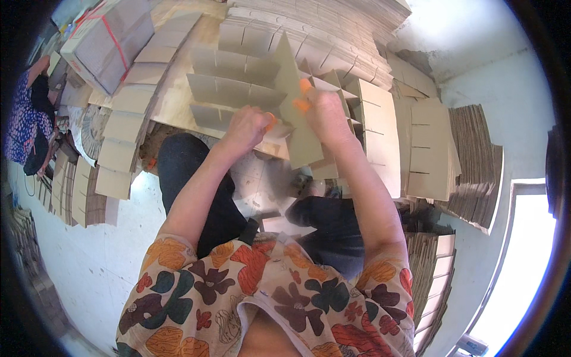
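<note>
My right hand (pixel 324 113), with orange tape on its fingertips, grips an upright slotted cardboard strip (pixel 294 104) that stands on edge and crosses other strips. My left hand (pixel 248 126), also with orange on a fingertip, presses on the near end of a lattice of slotted cardboard dividers (pixel 232 86) lying in front of me. The upright strip sits between my two hands, slotted into the lattice rows.
Stacks of flat slotted cardboard pieces lie around: a row at the left (pixel 128 128), a pile at the right (pixel 425 149), a big heap behind (pixel 333 24). A strapped bundle (pixel 107 41) lies at upper left. Another person (pixel 27 119) sits at the far left.
</note>
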Tool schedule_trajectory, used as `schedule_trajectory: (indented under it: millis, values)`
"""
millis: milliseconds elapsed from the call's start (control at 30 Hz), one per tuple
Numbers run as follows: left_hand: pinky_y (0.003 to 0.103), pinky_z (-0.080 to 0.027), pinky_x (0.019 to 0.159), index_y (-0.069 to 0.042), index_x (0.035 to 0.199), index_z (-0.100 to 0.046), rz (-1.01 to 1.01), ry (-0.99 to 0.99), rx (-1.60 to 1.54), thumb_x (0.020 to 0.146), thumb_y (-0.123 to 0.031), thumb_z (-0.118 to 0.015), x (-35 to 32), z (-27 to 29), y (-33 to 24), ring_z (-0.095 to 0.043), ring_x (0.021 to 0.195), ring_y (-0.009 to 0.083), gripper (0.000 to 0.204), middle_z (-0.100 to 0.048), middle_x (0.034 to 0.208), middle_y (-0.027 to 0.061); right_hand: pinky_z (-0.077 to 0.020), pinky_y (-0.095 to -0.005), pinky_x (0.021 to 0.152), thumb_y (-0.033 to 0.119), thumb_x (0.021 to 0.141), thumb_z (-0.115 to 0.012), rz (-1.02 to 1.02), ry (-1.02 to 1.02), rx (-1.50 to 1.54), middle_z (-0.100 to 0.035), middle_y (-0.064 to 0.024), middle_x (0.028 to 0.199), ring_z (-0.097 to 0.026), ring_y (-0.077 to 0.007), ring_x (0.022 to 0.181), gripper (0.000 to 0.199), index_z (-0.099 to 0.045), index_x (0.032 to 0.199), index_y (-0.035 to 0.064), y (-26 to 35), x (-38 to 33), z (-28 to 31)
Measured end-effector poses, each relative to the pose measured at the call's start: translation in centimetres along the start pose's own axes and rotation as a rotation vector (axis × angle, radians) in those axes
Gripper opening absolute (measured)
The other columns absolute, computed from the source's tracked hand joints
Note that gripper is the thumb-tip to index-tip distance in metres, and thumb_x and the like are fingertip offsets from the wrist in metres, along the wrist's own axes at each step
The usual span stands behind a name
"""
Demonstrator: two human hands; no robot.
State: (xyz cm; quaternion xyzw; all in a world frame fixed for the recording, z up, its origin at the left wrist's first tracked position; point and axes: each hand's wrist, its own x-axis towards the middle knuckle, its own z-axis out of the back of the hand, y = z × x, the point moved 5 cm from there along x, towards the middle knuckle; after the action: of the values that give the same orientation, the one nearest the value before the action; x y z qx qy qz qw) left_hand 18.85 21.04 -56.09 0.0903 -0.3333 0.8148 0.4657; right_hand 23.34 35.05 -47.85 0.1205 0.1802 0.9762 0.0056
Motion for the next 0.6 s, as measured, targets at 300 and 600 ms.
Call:
schedule_trajectory:
  millis: [300, 600]
  values:
    - [0.042, -0.047, 0.066, -0.007, 0.079, -0.065, 0.030, 0.048, -0.035, 0.070, -0.007, -0.063, 0.3, -0.3, -0.1, -0.058, 0.072, 0.0332, 0.009, -0.061, 0.072, 0.0140, -0.0464, -0.0454, 0.070, 0.014, 0.079, -0.063, -0.035, 0.072, -0.044, -0.061, -0.0243, 0.081, -0.059, -0.0400, 0.080, 0.018, -0.061, 0.084, -0.0031, -1.5, 1.1, -2.5]
    - [0.043, -0.046, 0.064, -0.009, 0.086, -0.068, 0.044, 0.099, 0.005, 0.072, -0.007, -0.068, 0.4, -0.6, 0.2, -0.058, 0.072, 0.0327, 0.014, -0.058, 0.071, 0.0133, -0.0476, -0.0449, 0.073, 0.022, 0.079, -0.064, -0.052, 0.350, -0.067, -0.062, -0.0230, 0.089, -0.061, -0.0379, 0.087, 0.029, -0.059, 0.096, -0.0011, 0.0, -2.6, -2.4]
